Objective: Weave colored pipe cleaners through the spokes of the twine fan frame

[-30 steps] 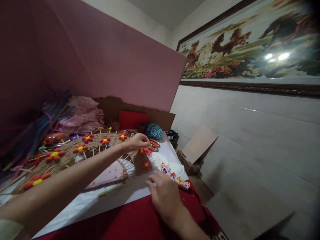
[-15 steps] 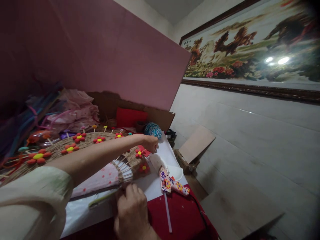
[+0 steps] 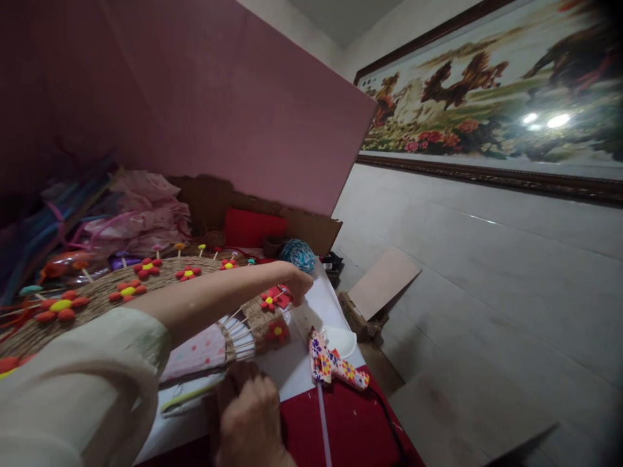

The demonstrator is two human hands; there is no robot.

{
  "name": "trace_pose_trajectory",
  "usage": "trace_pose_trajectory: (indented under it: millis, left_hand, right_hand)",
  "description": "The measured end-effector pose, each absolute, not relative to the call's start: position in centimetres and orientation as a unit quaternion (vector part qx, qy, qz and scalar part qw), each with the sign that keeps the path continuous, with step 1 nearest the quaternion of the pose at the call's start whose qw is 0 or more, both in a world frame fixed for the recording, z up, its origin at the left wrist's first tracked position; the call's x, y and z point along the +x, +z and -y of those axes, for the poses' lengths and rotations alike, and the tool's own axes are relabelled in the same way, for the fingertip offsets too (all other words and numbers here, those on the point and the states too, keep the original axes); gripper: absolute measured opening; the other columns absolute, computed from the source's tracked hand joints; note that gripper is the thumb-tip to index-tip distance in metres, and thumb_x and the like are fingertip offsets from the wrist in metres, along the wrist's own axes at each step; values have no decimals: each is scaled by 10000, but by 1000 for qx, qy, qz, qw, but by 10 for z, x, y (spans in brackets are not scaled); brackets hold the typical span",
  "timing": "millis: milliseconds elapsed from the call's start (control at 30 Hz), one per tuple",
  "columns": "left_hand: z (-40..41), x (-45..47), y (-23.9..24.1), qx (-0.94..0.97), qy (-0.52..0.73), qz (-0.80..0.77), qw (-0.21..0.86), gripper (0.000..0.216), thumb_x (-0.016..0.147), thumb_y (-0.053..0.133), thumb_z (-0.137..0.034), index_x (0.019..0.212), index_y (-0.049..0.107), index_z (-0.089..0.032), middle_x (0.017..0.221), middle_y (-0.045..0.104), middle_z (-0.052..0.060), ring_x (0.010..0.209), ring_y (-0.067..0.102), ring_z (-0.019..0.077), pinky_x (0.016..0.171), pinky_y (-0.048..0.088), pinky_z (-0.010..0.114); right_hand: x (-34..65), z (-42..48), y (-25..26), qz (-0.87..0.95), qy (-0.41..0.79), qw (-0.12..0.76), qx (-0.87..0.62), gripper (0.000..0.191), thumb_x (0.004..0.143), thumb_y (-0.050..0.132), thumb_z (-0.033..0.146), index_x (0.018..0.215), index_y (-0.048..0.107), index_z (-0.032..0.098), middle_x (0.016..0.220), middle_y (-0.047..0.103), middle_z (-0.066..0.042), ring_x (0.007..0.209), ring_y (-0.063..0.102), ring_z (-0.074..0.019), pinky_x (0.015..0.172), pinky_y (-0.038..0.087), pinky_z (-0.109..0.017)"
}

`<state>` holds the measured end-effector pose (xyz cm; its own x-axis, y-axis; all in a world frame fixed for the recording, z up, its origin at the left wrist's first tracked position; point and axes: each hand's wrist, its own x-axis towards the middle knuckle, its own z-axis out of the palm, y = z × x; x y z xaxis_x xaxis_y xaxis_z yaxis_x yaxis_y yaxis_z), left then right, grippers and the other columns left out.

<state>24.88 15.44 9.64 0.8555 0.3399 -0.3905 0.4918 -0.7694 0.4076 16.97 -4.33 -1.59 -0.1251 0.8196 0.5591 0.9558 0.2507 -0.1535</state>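
Observation:
A woven twine arch [image 3: 160, 272] curves across the table, decorated with red-and-yellow clay flowers [image 3: 188, 273] and thin sticks with coloured tips. My left arm reaches over it, and my left hand [image 3: 296, 283] points down at its right end, fingers pinched together beside a small stick; what they hold is hidden. Nearer me, my right hand [image 3: 253, 415] is curled closed and a little blurred, close to the arch's lower edge; I cannot make out what is in it. A polka-dot panel [image 3: 197, 350] and a yellow-green strip [image 3: 189, 397] lie left of it.
A flower-patterned glue gun [image 3: 335, 363] with a clear glue stick [image 3: 324, 421] rests at the table's right. Behind stand a blue yarn ball [image 3: 298, 255], a red sheet [image 3: 254, 228] and crumpled pink material [image 3: 146, 211]. A cardboard piece [image 3: 382, 285] leans by the wall.
My left hand has turned its fingers downward toward the arch's right end. The arch and my right hand sit slightly further left in view.

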Motion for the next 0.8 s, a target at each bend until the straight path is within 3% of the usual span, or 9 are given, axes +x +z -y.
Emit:
trace_pose_trajectory:
  millis: [233,800]
  left_hand:
    - [-144,252,109,939,-191,-194,208,315,856,529,-310,1124,537,-146,1136,556,74,951,571,219,783,497,397]
    - [-145,256,105,946,-207,-185,168,314,853,532,-310,1121,542,-147,1142,554,72,952,570,222,780,498,392]
  right_hand:
    - [166,45,-19,726,-150,265,-616,64,754,592,162,812,576,141,818,616,-133,743,579,-261,647,472,-409]
    - [167,41,-15,740,-158,252,-603,101,761,608,241,776,587,143,886,625,-134,743,572,-263,621,498,-423]
